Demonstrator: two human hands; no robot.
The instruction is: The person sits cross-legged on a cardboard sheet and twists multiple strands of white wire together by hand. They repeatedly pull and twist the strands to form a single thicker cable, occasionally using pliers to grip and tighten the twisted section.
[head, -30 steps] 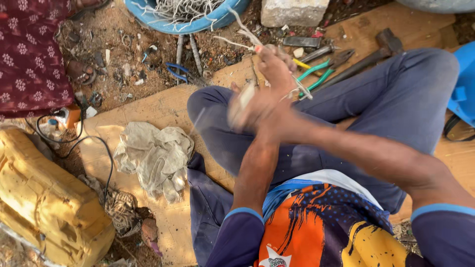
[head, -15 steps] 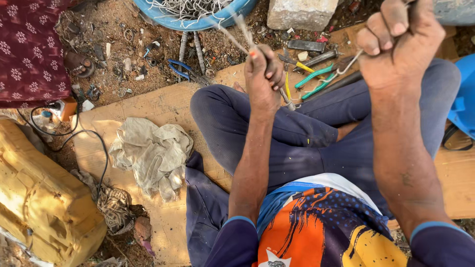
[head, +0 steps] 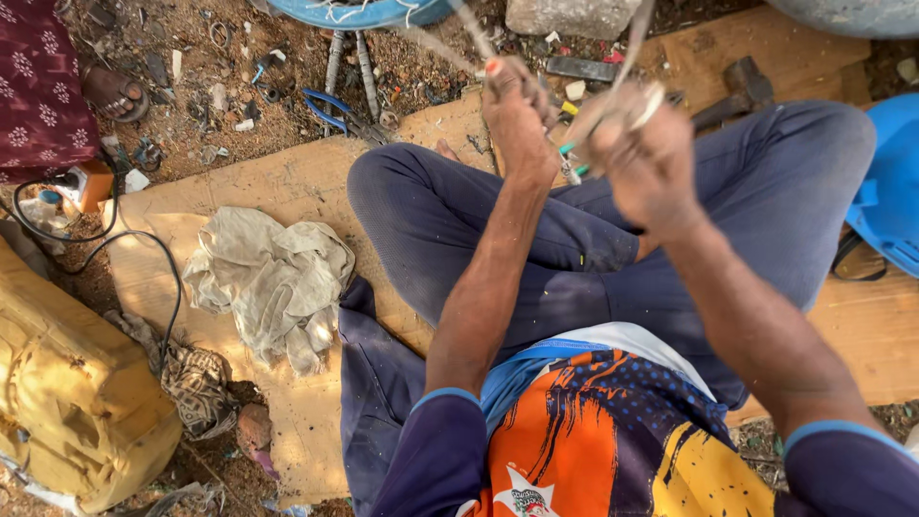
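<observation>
Wire lies heaped in the blue basin (head: 359,11) at the twelve o'clock edge of the scene, a pale tangle showing just above its rim; only the near arc of the basin is in view. A second blue container (head: 885,206) sits at three o'clock, beside the person's knee, and what it holds cannot be seen. At eight o'clock a bulging yellow sack (head: 67,383) rests on the dirt, its contents hidden.

The person sits cross-legged on flattened cardboard (head: 182,244). Both forearms reach up and forward over the lap toward twelve o'clock. The left hand (head: 517,120) is clenched around a pale wire strand (head: 469,29) that runs up and away toward the basin. The right hand (head: 646,153) is closed in a fist just at the left hand's three o'clock side, gripping the same stuff; another length of it rises blurred from the fist toward one o'clock. The two hands sit near each other but apart, with green-handled pliers (head: 574,163) on the ground showing between them.

Half a second earlier the right hand was raised high at one o'clock, well away from the left; now it has come down and inward, close beside it. The left hand has barely shifted.

A crumpled grey rag (head: 273,282) lies on the cardboard at nine o'clock, blue-handled cutters (head: 340,110) in the dirt at eleven o'clock, and a hammer (head: 737,91) at one o'clock.
</observation>
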